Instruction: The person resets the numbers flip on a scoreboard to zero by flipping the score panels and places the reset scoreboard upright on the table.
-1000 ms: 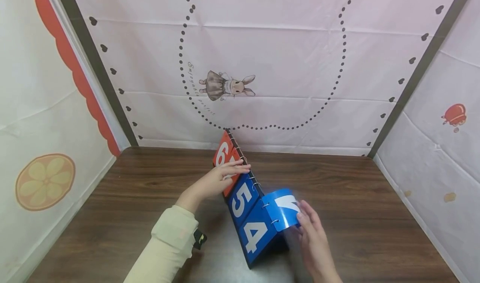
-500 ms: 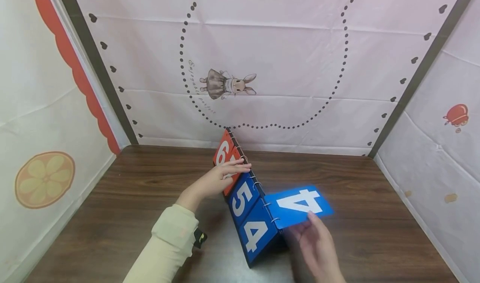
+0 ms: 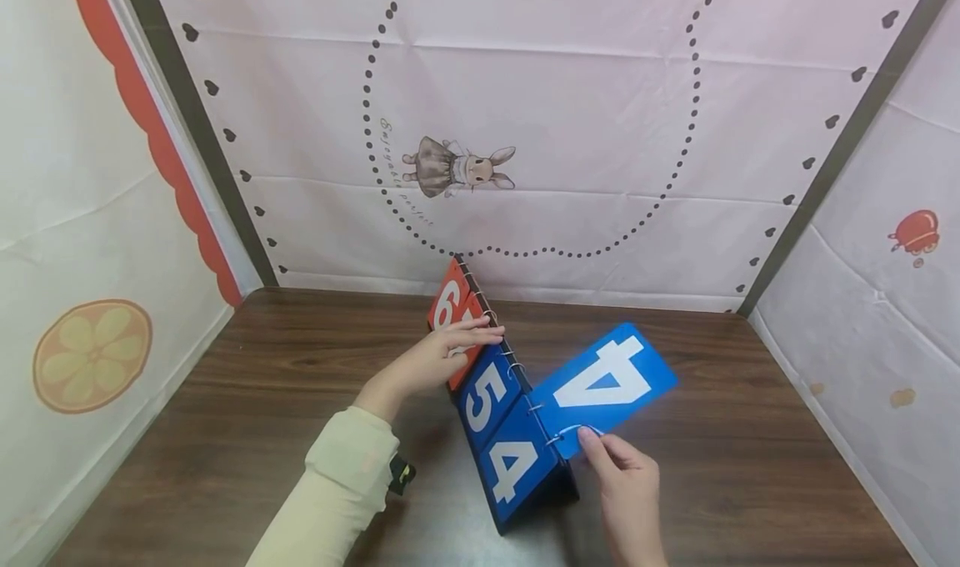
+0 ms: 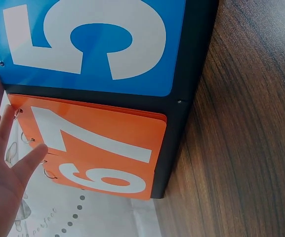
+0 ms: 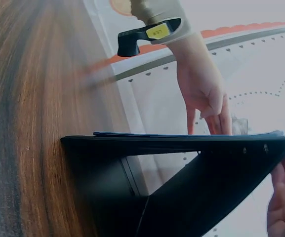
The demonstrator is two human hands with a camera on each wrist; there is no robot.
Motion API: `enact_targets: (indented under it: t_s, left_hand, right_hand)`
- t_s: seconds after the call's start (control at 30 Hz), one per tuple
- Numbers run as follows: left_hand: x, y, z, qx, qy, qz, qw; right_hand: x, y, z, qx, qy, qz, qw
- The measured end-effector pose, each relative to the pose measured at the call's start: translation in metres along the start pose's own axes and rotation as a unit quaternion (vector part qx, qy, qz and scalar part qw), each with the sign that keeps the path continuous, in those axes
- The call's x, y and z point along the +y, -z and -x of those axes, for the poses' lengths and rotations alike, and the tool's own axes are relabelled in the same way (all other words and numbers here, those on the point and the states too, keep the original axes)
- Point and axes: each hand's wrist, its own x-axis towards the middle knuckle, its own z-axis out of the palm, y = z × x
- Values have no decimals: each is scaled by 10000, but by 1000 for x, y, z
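A tabletop flip scoreboard point(image 3: 519, 413) stands tent-like on a black frame point(image 4: 182, 84), its cards hung on metal rings. Its near slope shows a blue 5 card point(image 3: 485, 389) and a blue 4 card point(image 3: 513, 469), with red cards point(image 3: 447, 296) farther back. Another blue 4 card point(image 3: 611, 379) sticks out to the right from the top rings. My right hand point(image 3: 628, 484) pinches that card's lower edge, near a ring, with thumb and fingers. My left hand point(image 3: 427, 357) rests across the top edge by the red cards, fingers extended. In the right wrist view the frame's black underside hides the cards' faces.
The scoreboard stands on a brown wood-grain table point(image 3: 300, 383). A printed white cloth backdrop point(image 3: 570, 133) rises behind it, with cloth walls at both sides. A black strap device point(image 3: 401, 474) sits at the left cuff.
The outstretched blue card, bent at first, has flattened and swung up and outward, showing its whole 4. My right hand has shifted to its lower edge by the ring. The left hand stays put.
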Motion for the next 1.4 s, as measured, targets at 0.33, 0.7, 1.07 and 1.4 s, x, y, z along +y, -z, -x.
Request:
enact_targets:
  t_s: [0.33, 0.7, 1.07, 1.4]
  left_hand:
    - [0, 0, 0, -31, -6, 93, 10000]
    - [1, 1, 0, -67, -25, 124, 9999]
    - [-4, 3, -1, -143, -528, 6, 9985]
    - [-4, 2, 0, -100, -409, -30, 9991]
  right_hand:
    - [4, -15, 4, 556, 3083, 361, 9490]
    - [3, -12, 3, -603, 3960, 431, 9153]
    - [5, -13, 1, -924, 4548, 1516, 8727]
    - [1, -12, -1, -1086, 4776, 1917, 8505]
